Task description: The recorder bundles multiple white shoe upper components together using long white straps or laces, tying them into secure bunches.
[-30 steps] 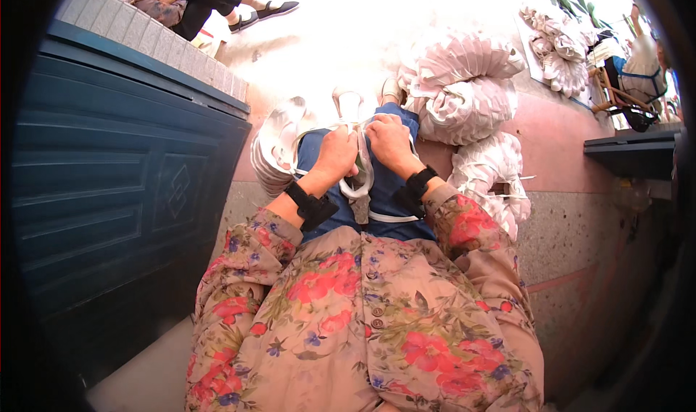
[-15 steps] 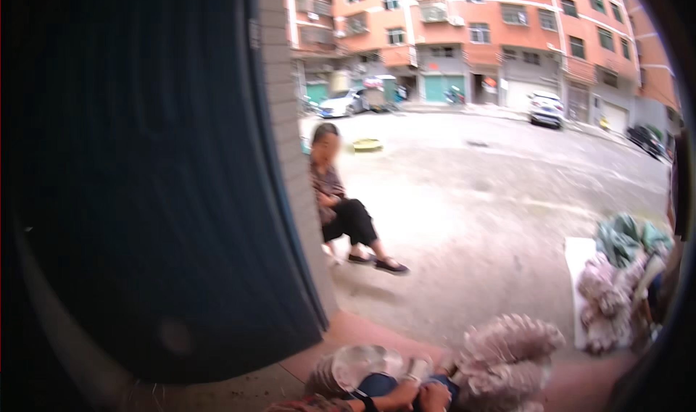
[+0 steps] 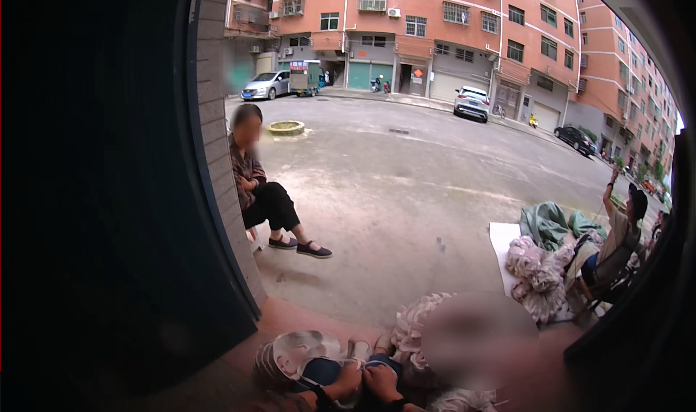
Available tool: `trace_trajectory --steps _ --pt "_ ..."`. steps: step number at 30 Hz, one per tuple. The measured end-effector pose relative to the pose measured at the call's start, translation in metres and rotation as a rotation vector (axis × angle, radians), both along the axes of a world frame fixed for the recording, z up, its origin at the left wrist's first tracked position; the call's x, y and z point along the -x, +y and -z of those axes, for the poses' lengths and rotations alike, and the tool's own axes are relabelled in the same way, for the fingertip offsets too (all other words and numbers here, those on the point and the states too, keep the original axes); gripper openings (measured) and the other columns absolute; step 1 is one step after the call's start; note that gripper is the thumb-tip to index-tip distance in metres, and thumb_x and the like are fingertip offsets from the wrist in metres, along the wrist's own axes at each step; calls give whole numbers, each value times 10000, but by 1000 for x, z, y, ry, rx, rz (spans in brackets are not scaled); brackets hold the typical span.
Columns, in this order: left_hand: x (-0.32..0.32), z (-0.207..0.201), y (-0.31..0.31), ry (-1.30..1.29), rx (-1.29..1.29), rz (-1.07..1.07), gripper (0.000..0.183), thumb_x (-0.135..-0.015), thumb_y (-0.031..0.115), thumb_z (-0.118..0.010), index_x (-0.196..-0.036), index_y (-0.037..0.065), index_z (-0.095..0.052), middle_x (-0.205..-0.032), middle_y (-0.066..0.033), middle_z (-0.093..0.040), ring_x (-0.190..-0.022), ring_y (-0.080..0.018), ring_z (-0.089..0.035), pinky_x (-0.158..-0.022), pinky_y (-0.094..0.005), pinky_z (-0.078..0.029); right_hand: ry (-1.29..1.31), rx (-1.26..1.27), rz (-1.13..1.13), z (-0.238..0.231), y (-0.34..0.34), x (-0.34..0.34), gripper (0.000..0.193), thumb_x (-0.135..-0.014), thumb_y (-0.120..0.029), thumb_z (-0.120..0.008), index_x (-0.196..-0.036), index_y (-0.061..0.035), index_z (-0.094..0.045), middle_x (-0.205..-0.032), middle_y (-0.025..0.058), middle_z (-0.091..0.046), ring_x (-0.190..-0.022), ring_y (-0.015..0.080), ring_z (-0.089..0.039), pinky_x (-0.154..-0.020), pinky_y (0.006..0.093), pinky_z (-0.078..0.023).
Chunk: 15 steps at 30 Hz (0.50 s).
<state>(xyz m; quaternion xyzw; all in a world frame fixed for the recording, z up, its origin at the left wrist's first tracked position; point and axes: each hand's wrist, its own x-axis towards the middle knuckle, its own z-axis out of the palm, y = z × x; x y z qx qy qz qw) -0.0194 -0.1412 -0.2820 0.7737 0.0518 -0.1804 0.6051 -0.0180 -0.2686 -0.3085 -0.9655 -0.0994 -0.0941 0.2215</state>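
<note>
Low in the view, my left hand [image 3: 348, 380] and my right hand [image 3: 381, 381] are close together over my dark blue trouser legs [image 3: 322, 371]. Their fingers are bent and closed. A thin pale strip [image 3: 353, 362] runs by the fingertips; what each hand grips is too small to make out. Left of my hands lies a bundle of pale, layered pieces [image 3: 303, 347]. On the right, a ruffled pinkish-grey bundle [image 3: 415, 331] lies beside my pale shoes [image 3: 359, 349], partly hidden by a blurred patch.
A dark door panel [image 3: 109, 180] stands at the left, beside a tiled wall edge [image 3: 226, 173]. A seated person [image 3: 268, 202] is just outside. At right, more ruffled bundles [image 3: 540, 271] and green sacks [image 3: 545, 223] lie near another seated person [image 3: 616, 231]. Parked cars [image 3: 472, 103] stand farther off.
The view has swung to the right, so the scene sits farther left and the person at far right now shows. My hands stay close together above my legs.
</note>
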Motion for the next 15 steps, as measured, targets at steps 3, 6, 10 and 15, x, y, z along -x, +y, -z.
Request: trace_trajectory --steps 3,6,10,15 --pt "-4 5 6 -378 -281 1 231 -835 205 -434 -886 -12 -498 -668 -242 -550 -635 -346 -578 -528 -404 -442 76 -95 -43 -8 -3 -2 299 -728 -402 -540 -729 -125 -652 -703 120 -591 -727 302 -564 -630 422 -443" --pt "-17 5 15 -423 -421 -84 247 -812 241 -455 -757 12 -528 -739 -249 -556 -741 -426 -530 -630 -488 -423 107 -108 -145 -19 -5 -21 421 -706 -464 -572 -596 -57 -571 -595 156 -540 -595 331 -539 -512 419 -390" --pt "-37 -21 14 -489 -488 -64 242 -813 227 -461 -725 10 -522 -707 -230 -559 -698 -401 -546 -600 -469 -436 185 -8 -152 -23 -7 -34 349 -707 -435 -566 -701 -92 -627 -696 153 -586 -700 336 -568 -597 450 -431" --pt "-31 -20 -1 -419 -718 342 209 -758 191 -442 -789 44 -588 -752 -190 -599 -725 -358 -592 -627 -447 -471 215 112 -70 -5 -2 -25 247 -736 -262 -499 -732 -49 -622 -739 200 -584 -743 397 -553 -629 476 -441"
